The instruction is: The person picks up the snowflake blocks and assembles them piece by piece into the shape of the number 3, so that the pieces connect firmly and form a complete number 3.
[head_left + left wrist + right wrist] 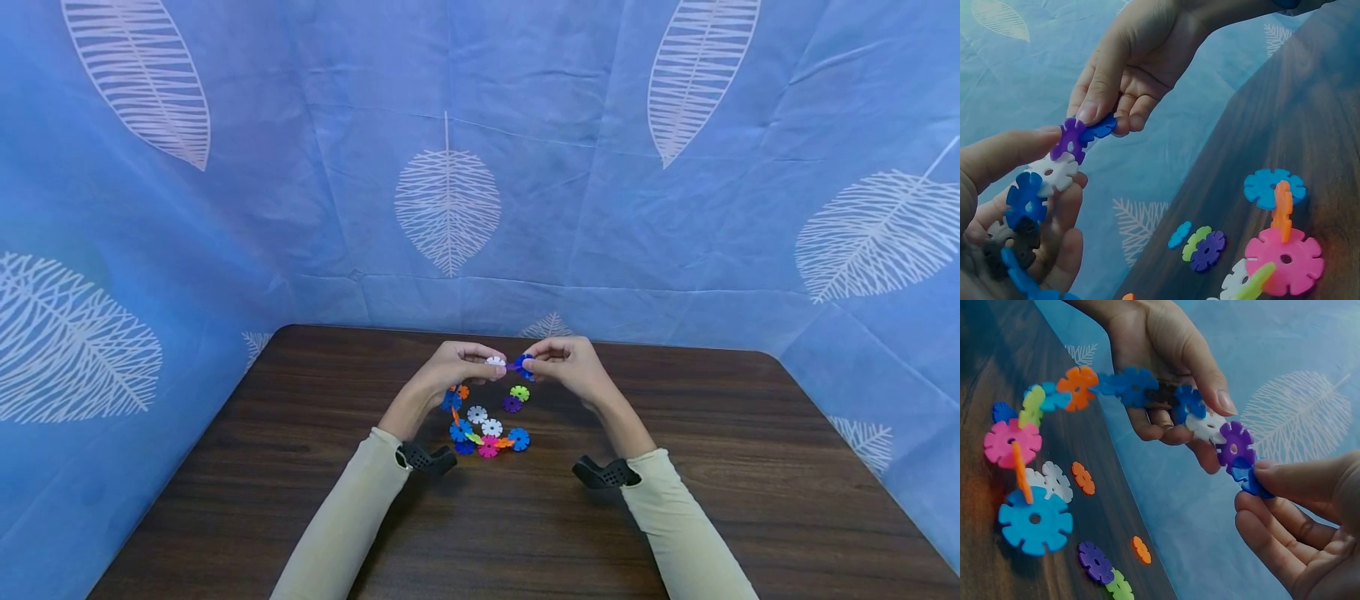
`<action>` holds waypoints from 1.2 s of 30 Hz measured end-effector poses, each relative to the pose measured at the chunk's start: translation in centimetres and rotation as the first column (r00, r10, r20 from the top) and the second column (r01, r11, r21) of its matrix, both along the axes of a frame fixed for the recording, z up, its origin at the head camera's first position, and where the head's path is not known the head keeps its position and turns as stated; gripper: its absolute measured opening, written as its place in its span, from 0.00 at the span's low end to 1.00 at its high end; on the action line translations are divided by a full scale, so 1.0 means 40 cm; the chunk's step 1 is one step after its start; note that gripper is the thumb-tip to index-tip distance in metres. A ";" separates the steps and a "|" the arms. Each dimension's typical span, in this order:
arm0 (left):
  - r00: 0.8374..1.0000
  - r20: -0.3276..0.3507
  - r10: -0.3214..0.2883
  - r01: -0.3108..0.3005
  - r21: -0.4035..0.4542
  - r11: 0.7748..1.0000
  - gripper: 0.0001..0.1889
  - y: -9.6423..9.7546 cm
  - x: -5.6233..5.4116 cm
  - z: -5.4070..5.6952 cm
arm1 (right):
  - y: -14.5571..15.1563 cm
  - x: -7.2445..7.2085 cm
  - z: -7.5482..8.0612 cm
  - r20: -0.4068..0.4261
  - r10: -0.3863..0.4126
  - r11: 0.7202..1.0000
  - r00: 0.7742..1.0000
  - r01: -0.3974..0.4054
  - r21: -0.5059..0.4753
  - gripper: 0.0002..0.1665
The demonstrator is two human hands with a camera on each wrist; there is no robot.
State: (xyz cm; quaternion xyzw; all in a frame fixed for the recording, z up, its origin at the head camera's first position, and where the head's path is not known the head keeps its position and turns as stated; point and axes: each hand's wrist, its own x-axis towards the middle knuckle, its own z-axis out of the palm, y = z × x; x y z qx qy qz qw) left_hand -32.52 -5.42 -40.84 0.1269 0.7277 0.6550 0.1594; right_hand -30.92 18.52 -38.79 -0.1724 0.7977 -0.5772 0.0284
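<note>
My left hand (448, 365) grips a chain of notched plastic flower discs, fingers curled under it and thumb at its upper end. Around those fingers are a white disc (1063, 167), a blue disc (1025, 194) and a dark disc, partly hidden. A purple disc (1235, 440) is slotted into the white one, edge to edge at an angle. Facing it, my right hand (573, 367) pinches a dark blue disc (1246, 478) between thumb and fingers, and that disc meets the purple one's edge. From my left hand the chain curves down through an orange disc (1077, 387) to a pink disc (1007, 453).
Loose white discs (477, 414) lie inside the chain's curve on the dark wooden table (712, 500). A lime disc (520, 392) and a purple one lie just beyond, with small orange discs (1142, 550) nearby. Blue leaf-patterned cloth (525, 208) hangs behind the table.
</note>
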 end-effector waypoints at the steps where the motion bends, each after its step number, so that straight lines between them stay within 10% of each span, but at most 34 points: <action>1: 1.000 -0.002 -0.001 0.001 -0.004 1.000 0.20 -0.002 0.000 0.001 | 0.000 0.000 0.000 0.001 -0.004 1.000 1.000 0.004 -0.008 0.14; 23: 0.999 0.019 0.026 -0.025 -0.023 0.999 0.12 -0.012 -0.002 0.011 | 0.002 0.004 0.007 0.042 0.056 0.998 0.998 -0.056 -0.017 0.14; 36: 0.992 -0.107 0.060 -0.064 -0.030 0.998 0.17 -0.027 0.004 0.027 | 0.004 0.006 0.002 0.060 0.019 1.000 0.998 -0.018 -0.008 0.14</action>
